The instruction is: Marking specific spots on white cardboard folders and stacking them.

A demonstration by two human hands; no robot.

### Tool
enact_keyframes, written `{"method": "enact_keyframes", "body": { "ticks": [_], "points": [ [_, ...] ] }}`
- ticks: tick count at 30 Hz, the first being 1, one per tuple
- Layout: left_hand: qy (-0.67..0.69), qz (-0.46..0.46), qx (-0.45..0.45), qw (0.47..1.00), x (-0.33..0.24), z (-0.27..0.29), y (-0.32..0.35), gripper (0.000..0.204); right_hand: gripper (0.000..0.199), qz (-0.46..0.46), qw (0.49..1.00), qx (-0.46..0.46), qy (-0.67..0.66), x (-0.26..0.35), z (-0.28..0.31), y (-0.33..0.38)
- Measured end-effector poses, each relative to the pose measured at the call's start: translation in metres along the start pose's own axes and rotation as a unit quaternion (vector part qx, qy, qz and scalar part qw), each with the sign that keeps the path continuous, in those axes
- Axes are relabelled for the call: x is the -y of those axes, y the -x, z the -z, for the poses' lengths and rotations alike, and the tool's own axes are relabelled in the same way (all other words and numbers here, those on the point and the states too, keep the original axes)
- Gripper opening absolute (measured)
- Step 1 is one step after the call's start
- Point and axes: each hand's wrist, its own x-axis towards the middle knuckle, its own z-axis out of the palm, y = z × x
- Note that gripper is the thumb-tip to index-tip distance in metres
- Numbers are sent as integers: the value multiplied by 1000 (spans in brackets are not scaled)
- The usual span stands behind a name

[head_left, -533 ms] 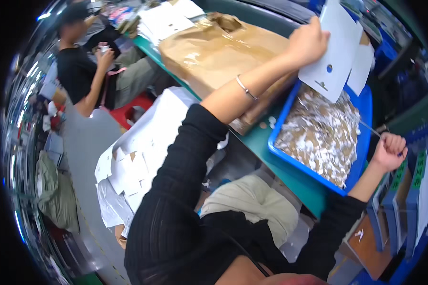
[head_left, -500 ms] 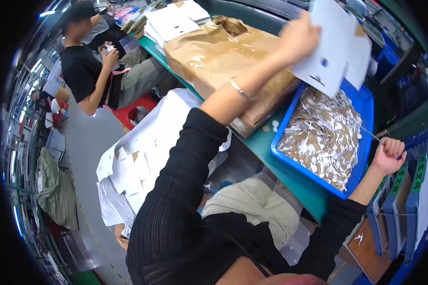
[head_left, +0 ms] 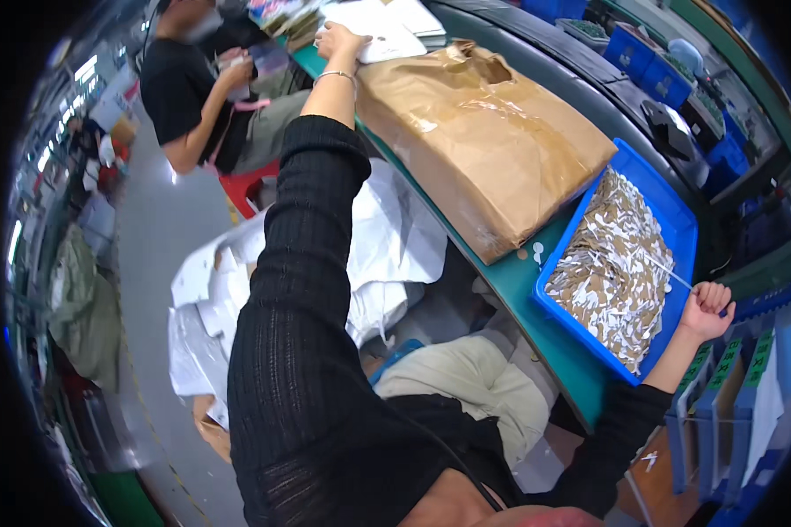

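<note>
Sheets (head_left: pixel 394 33) sit stacked at the far-left end of the surface (head_left: pixel 571 364), beyond the parcel (head_left: pixel 483 132). Left hand (head_left: pixel 338 39) is at their near edge, fingers curled; I can't tell if it grips one. Right hand (head_left: pixel 707 309) is closed on the thin tool (head_left: pixel 674 274), which slants into the tray (head_left: pixel 580 338) over the scraps (head_left: pixel 611 272).

Risks I'd flag: sheets lying flat together could come up in twos; a sideways tug could skew the stack off the edge; a sheet could snag on the parcel's torn wrap; an unwatched tool could flick scraps out.

Pose: left arm nearly straight, long reach forward-left, wrist past the parcel. Right forearm short and low, hand just outside the tray's right rim.
</note>
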Motion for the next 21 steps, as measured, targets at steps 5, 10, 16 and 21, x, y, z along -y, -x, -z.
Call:
{"method": "enact_keyframes", "body": {
  "ticks": [5,10,16,21],
  "points": [
    [125,30,-305,944,94,-30,88,36,24,-3,999,-16,52,13,14,-3],
    [71,141,-201,967,289,-20,298,55,24,-71,995,-66,-26,-17,30,-39],
    [120,454,279,838,396,41,458,69,25,-89,993,-51,-55,2,59,-39],
    [501,133,412,749,281,41,458,73,27,-53,995,-42,-70,25,86,-46]
  ]
}}
